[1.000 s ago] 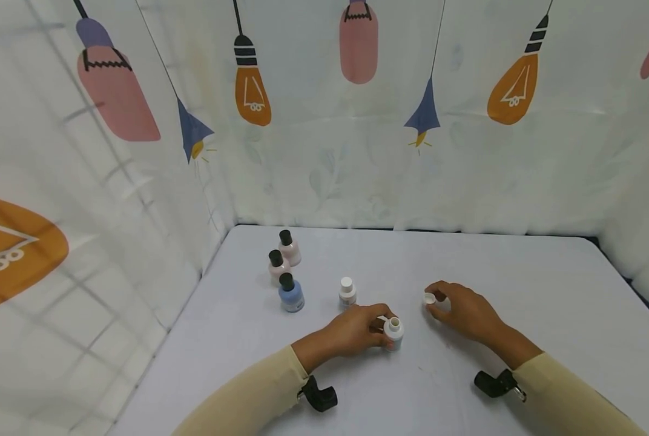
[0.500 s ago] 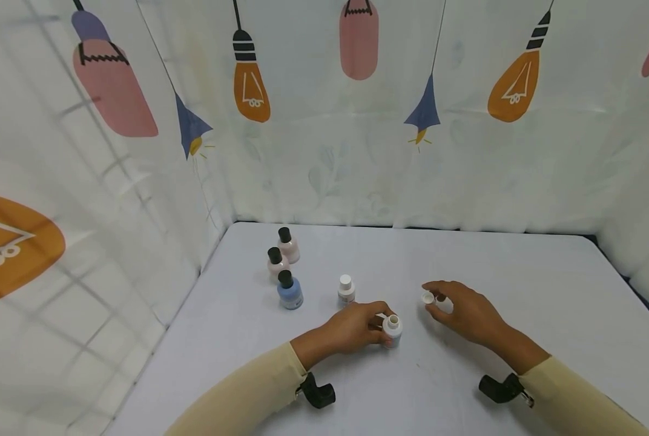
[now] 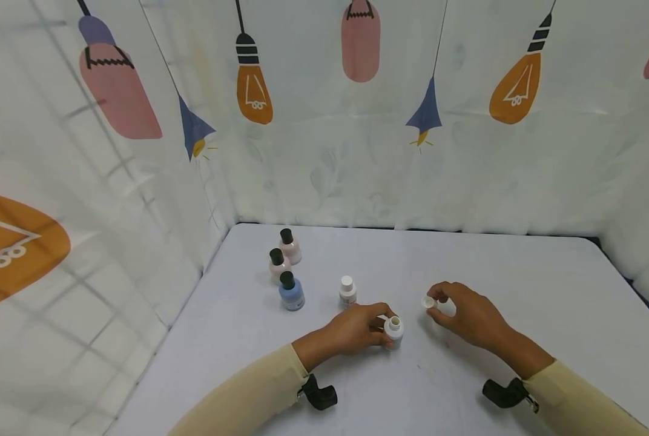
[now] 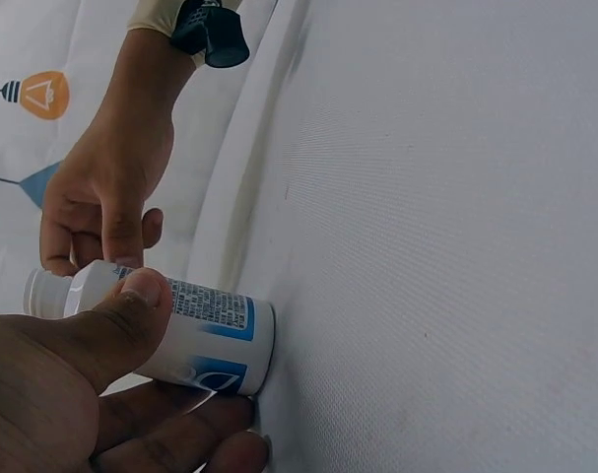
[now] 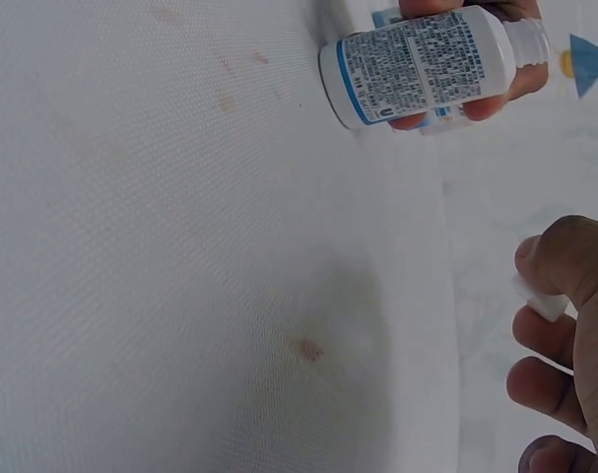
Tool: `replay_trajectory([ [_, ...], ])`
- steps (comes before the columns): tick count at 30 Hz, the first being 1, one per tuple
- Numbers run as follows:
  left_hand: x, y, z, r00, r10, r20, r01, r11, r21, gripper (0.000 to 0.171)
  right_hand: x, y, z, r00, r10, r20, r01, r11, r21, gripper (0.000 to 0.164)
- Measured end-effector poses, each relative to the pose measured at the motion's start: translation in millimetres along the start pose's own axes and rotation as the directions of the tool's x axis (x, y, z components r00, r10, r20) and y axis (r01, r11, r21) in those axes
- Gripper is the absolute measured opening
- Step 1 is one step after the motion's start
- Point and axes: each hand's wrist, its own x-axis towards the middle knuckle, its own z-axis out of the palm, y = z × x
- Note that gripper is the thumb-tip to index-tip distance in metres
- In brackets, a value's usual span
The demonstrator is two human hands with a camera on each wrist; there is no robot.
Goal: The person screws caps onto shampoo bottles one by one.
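My left hand (image 3: pixel 357 330) grips an uncapped white bottle (image 3: pixel 394 334) that stands upright on the table, thumb on one side and fingers on the other. Printed text and a blue band show on the bottle's label (image 5: pixel 412 69) in the right wrist view. To the right, my right hand (image 3: pixel 468 315) pinches a small white cap (image 3: pixel 428 302) between thumb and fingertips, raised over the table and apart from the bottle. In the right wrist view the cap (image 5: pixel 547 302) is partly hidden by the thumb.
Behind my left hand stands a second white bottle (image 3: pixel 347 292) with its cap on. Farther left are a blue bottle (image 3: pixel 292 298) and two pale pink bottles (image 3: pixel 290 249), all black-capped. A white cloth covers the table (image 3: pixel 520 266), and a patterned curtain (image 3: pixel 324 151) hangs behind it.
The right hand and its cap have shifted slightly, the cap's opening tilting more into sight. The left hand keeps the bottle in the same place. The head view moved a little.
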Motion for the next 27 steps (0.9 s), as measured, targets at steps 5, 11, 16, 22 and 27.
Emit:
replay_trajectory([
  [5,0.2,1.6,-0.1,1.000,-0.007,0.002,0.007,1.000,0.010,0.036,-3,0,1,0.997,-0.062,-0.047,0.062,0.998,-0.011,0.033],
  [11,-0.1,2.6,-1.0,1.000,-0.007,0.002,0.007,1.000,0.011,0.037,-5,-2,1,0.988,-0.131,-0.083,0.131,0.991,-0.009,0.035],
  [16,0.0,1.4,-0.2,1.000,-0.007,0.002,0.007,1.000,0.011,0.037,-5,-4,0,0.982,-0.161,-0.100,0.162,0.987,0.000,0.038],
  [22,0.2,0.1,0.5,1.000,-0.006,0.003,0.006,1.000,0.008,0.038,-7,-9,-4,0.991,-0.106,-0.084,0.108,0.994,0.019,0.036],
  [27,0.4,-0.8,0.4,1.000,-0.006,0.001,0.006,1.000,0.009,0.038,-7,-13,-8,0.994,-0.089,-0.066,0.091,0.995,0.031,0.029],
])
